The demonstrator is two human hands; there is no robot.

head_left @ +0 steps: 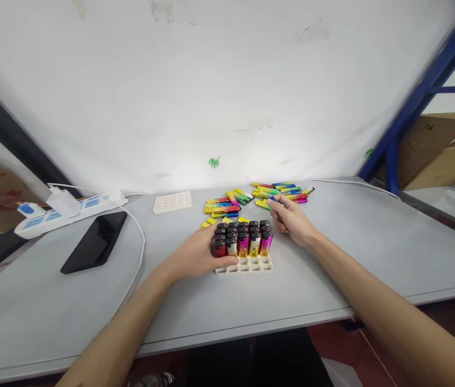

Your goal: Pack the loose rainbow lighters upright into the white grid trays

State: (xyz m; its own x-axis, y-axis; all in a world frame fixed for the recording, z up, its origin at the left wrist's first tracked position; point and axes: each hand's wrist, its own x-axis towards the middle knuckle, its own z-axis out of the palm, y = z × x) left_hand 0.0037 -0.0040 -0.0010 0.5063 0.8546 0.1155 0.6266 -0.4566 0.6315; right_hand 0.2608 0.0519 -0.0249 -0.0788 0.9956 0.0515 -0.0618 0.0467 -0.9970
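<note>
A white tray (266, 264) with rows of sockets stands on the table in front of me. Several upright lighters (254, 244) with black tops and shiny coloured bodies fill its back rows, while the front sockets are bare. My left hand (197, 255) grips the tray's left side, thumb along the front and fingers hidden behind the lighters. Farther right, my right hand (294, 219) is closed at the edge of a pile of loose lighters (281, 191), its fingers pinching a lighter that is mostly hidden. Another heap of loose lighters (223, 207) lies behind the tray.
A second white tray (173, 202) lies near the wall. To the left are a black phone (95, 242), a power strip (66, 215) with plugs, and a white cable (142, 244) across the table. Cardboard boxes (439, 148) stand beyond the blue frame (392, 161) at right.
</note>
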